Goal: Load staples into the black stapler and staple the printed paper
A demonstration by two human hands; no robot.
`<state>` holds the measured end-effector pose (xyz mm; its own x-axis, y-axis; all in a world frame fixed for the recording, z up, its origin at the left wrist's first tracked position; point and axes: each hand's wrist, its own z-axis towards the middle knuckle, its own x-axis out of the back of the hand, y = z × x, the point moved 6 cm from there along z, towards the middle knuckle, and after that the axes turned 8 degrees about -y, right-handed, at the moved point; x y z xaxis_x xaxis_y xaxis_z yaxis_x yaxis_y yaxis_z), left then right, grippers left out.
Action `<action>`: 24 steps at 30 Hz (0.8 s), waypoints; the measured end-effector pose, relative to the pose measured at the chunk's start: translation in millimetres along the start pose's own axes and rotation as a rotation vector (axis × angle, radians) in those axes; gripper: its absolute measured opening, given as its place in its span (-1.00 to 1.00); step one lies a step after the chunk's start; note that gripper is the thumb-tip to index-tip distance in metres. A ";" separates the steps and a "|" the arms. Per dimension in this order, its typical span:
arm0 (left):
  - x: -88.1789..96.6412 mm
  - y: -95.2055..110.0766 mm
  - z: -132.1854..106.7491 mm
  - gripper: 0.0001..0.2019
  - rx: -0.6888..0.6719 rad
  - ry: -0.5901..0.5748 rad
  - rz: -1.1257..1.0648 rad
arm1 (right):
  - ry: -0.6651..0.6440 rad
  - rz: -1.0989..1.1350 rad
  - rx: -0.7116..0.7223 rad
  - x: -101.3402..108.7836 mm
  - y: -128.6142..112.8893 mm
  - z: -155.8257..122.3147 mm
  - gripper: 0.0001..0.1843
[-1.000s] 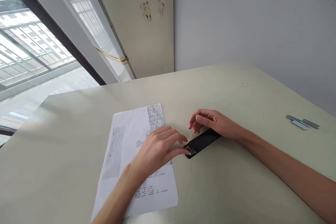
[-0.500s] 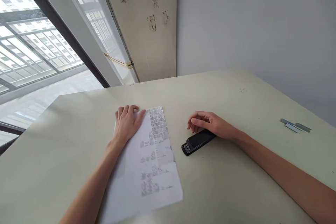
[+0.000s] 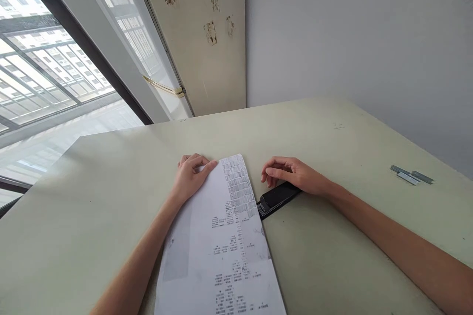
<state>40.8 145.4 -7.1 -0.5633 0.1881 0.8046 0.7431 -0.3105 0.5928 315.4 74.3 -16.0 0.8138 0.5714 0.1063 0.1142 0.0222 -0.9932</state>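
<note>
My left hand (image 3: 194,177) pinches the far left corner of a printed paper sheet (image 3: 203,251), thumb on top and fingers bent around the edge. Print shows along the sheet's right half, dense at the top and in several blocks lower down. A black slide phone (image 3: 279,198) lies on the table to the right, its near-left end meeting or just under the paper's right edge. Over the phone's far end rests my right hand (image 3: 291,172), its fingers loosely curled and apart, with nothing visible in them. Its wrist hides part of the phone.
All this is on a pale green table (image 3: 332,246). Several small grey strips (image 3: 412,175) lie at the right. Beyond the table are a window (image 3: 48,54), a stained cream panel (image 3: 207,69) and a grey wall (image 3: 351,29).
My left hand has moved right, its fingers now curled around the sheet's edge. The sheet has shifted right, up to the phone. My right hand and the phone have hardly moved.
</note>
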 end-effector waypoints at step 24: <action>-56.8 102.7 -118.0 -0.50 -0.571 -0.327 0.211 | 0.082 -0.513 -0.021 -15.3 -44.5 -5.3 -0.54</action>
<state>106.5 -7.1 3.9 -0.2224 0.3133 0.9232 0.4675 -0.7967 0.3830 300.9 60.3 26.8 0.6918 0.4251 0.5837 0.5210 0.2658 -0.8111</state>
